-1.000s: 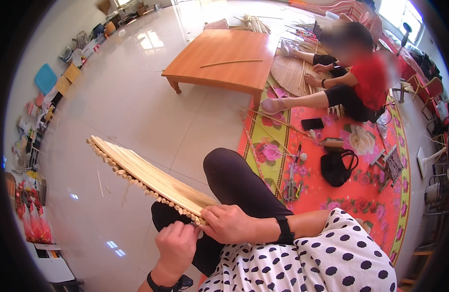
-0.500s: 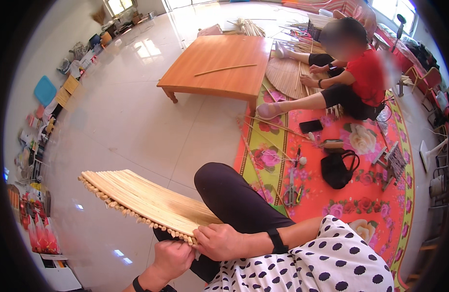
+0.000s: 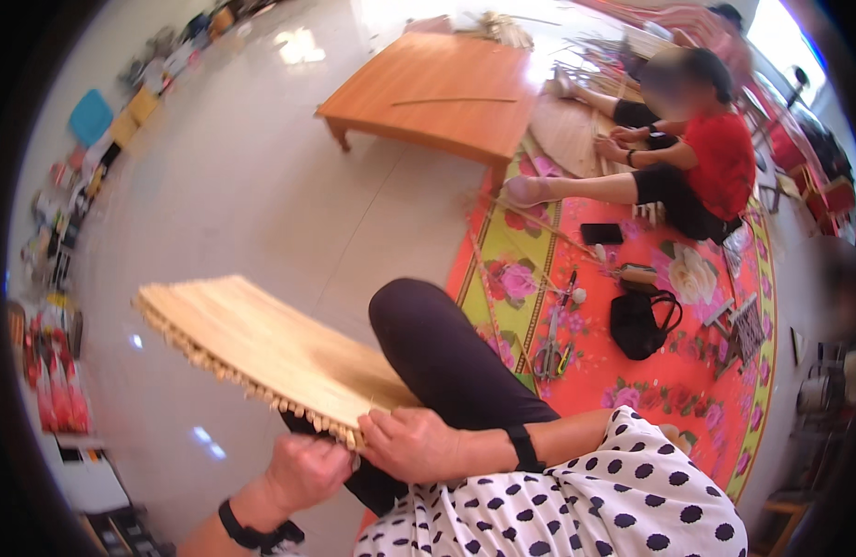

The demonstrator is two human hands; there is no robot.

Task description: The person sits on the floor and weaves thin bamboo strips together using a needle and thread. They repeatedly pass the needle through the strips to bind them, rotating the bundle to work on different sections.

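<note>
A curved panel of pale, tightly packed thin sticks, with knobbly stick ends along its near edge, slants up to the left from my lap. My right hand grips its near right end, fingers wrapped over the edge. My left hand is closed just below that end, knuckles up, beside my right fingers; what it pinches is hidden. My dark-trousered knee is bent behind the panel.
A low wooden table holds one stick. A person in red sits on the floral mat with a round stick piece. Near me lie a phone, black bag, scissors and small frame. Goods line the left wall.
The panel's far end has swung leftward, showing more of its flat face. My left forearm reaches further into view than half a second ago. A blurred head now appears at the right edge.
</note>
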